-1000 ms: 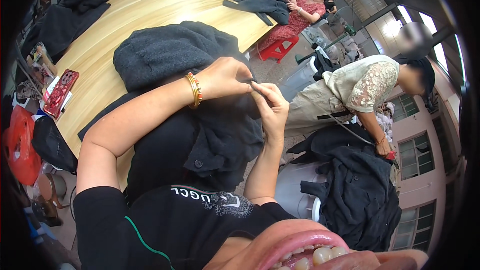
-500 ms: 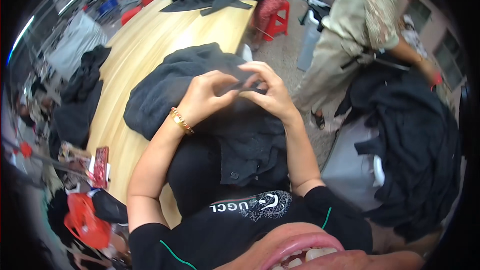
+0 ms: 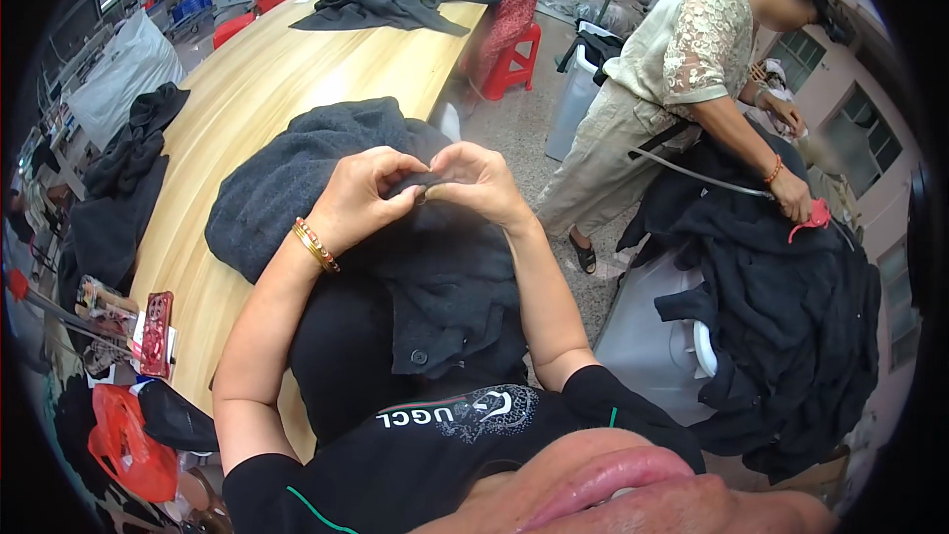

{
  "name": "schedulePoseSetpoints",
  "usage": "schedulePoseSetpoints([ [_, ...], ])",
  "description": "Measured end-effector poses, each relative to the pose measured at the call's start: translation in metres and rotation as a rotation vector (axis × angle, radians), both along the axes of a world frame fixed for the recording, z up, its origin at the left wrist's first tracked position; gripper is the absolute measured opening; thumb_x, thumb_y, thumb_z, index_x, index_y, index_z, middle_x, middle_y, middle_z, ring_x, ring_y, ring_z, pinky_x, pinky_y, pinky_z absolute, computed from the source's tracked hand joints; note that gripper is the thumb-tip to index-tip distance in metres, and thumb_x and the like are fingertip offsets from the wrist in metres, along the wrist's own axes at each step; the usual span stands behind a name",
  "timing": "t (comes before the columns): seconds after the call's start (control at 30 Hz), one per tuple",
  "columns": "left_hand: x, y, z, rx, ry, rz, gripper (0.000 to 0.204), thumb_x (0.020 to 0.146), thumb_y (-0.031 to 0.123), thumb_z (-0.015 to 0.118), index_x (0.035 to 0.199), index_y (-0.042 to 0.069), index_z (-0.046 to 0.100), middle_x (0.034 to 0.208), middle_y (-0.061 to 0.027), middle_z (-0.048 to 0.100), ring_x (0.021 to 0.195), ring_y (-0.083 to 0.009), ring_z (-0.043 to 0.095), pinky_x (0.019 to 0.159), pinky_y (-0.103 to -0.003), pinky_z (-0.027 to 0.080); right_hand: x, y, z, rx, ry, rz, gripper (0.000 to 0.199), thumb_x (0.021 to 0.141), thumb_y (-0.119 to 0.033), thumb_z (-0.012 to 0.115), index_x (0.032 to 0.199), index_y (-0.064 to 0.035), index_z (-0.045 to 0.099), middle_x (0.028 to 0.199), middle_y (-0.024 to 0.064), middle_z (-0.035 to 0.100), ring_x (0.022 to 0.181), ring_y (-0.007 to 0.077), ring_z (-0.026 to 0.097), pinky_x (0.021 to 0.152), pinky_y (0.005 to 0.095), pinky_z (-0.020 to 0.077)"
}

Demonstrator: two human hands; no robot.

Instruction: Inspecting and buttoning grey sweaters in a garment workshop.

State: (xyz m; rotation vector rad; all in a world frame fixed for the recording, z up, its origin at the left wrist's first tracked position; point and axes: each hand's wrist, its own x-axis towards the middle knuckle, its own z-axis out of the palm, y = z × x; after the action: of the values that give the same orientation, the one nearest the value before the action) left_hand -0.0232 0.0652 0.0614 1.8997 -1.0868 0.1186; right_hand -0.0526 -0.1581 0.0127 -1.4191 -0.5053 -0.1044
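A dark grey woollen-looking garment (image 3: 297, 163) is bunched over the table's near edge and hangs down across my lap. My left hand (image 3: 358, 196), with gold-coloured bracelets at the wrist, pinches a fold of it between thumb and fingertips. Opposite, my right hand (image 3: 482, 183) pinches the same small spot, its fingertips almost touching the left ones. Something small and round shows there, too small to make out. On the hanging part below, a dark button (image 3: 419, 357) sits near the garment's edge.
A pale wooden table (image 3: 213, 133) stretches ahead, bearing more dark cloth (image 3: 371, 8). At left are a red phone (image 3: 155, 334) and a red plastic bag (image 3: 133, 445). On the right, a co-worker (image 3: 643, 89) holds a red tool (image 3: 815, 218) above heaped dark garments (image 3: 781, 307).
The view has shifted, so the scene sits farther left. My hands keep pinching the garment. The co-worker's hand with the red tool is lower over the heap, and the other hand now shows.
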Motion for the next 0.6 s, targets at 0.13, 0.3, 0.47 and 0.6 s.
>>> schedulePoseSetpoints([
  [0.13,0.004,0.001,-0.004,-0.049,0.106,-0.053,0.024,0.08,0.008,0.072,0.103,0.002,0.073,0.084,-0.0065,0.065,0.068,-0.0111,0.06,0.063,-0.025,0.051,0.0,-0.003,-0.005,-0.019,0.015,0.008,0.028,0.081,0.007,0.076,0.105,0.0002,0.062,0.103,0.0035,0.064,0.095,0.011,0.064,0.082,0.0247,0.0537],
  [0.3,0.005,0.005,-0.005,0.001,0.095,-0.075,0.02,0.081,0.003,0.073,0.1,0.002,0.074,0.086,-0.0031,0.065,0.073,-0.0049,0.06,0.064,-0.021,0.051,0.0,-0.004,-0.004,-0.032,0.044,0.058,0.026,0.081,0.008,0.075,0.102,0.0,0.062,0.102,0.0038,0.064,0.094,0.0109,0.063,0.082,0.0252,0.0531],
  [0.47,0.002,0.005,-0.002,-0.066,0.082,-0.055,0.018,0.078,0.006,0.075,0.096,0.002,0.075,0.078,-0.0053,0.065,0.068,-0.0089,0.061,0.063,-0.024,0.051,-0.001,0.001,0.001,-0.055,0.004,0.052,0.024,0.082,0.007,0.075,0.101,0.001,0.061,0.101,0.0039,0.063,0.093,0.0103,0.063,0.081,0.0242,0.0523],
  [0.6,0.0,0.004,-0.003,-0.077,0.071,-0.014,0.017,0.077,0.007,0.074,0.093,0.001,0.074,0.077,-0.0092,0.067,0.067,-0.0135,0.064,0.063,-0.027,0.052,-0.004,0.003,0.006,-0.11,-0.024,0.011,0.023,0.084,0.005,0.074,0.102,0.0027,0.06,0.098,0.0032,0.061,0.089,0.0091,0.061,0.079,0.0219,0.0515],
])
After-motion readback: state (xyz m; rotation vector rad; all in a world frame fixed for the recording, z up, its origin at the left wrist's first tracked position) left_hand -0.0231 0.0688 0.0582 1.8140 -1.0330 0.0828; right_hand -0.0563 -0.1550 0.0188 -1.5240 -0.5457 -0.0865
